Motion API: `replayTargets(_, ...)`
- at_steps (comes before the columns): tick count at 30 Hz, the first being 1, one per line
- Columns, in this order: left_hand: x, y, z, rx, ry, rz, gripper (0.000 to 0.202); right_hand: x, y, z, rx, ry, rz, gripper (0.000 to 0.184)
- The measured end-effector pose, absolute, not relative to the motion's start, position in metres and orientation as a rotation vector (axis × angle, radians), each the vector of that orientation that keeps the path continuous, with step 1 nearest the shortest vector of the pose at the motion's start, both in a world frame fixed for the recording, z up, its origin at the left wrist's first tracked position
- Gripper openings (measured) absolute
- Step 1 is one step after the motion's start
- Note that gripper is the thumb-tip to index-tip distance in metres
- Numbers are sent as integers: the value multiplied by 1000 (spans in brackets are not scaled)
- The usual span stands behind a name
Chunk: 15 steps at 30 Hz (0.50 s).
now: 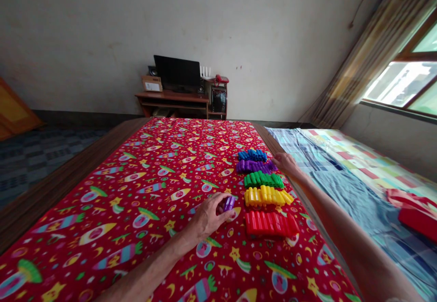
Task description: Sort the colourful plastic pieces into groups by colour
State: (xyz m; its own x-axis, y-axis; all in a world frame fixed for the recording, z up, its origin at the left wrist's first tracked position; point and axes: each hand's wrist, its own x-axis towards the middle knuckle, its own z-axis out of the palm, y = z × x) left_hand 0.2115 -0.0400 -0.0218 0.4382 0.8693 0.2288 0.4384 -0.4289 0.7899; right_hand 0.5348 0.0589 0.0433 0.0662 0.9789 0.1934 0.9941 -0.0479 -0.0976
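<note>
My left hand [210, 213] is closed around a short purple plastic piece [229, 203], held between thumb and fingers just over the red cloth. At the right end of a row of purple plastic pieces [254, 167], my right hand [287, 163] has its fingers pinched on the last piece, partly hiding it. A row of blue pieces [251, 155] lies beyond the purple one. Nearer to me are rows of green pieces [263, 180], yellow pieces [268, 195] and red pieces [271, 223], the pieces packed side by side.
The red patterned cloth [136, 211] covers a table with a brown edge [85, 161]. On the right is a bed with a checked sheet [355, 152] and a red item [414, 215]. A desk [170, 95] with a monitor [177, 72] stands by the far wall.
</note>
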Motion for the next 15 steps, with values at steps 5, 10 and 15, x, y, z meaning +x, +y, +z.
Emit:
replayTargets(5,211,-40,-22,2021,1094,877,44,508,61,60,-1974,-2238,-135,24)
replayTargets(10,211,-41,-22,2038,1092,881,45,476,72,69,-1953,-2574,-246,29)
replayTargets(15,213,-41,-20,2054,1094,885,42,465,78,66,-1955,-2654,-227,27)
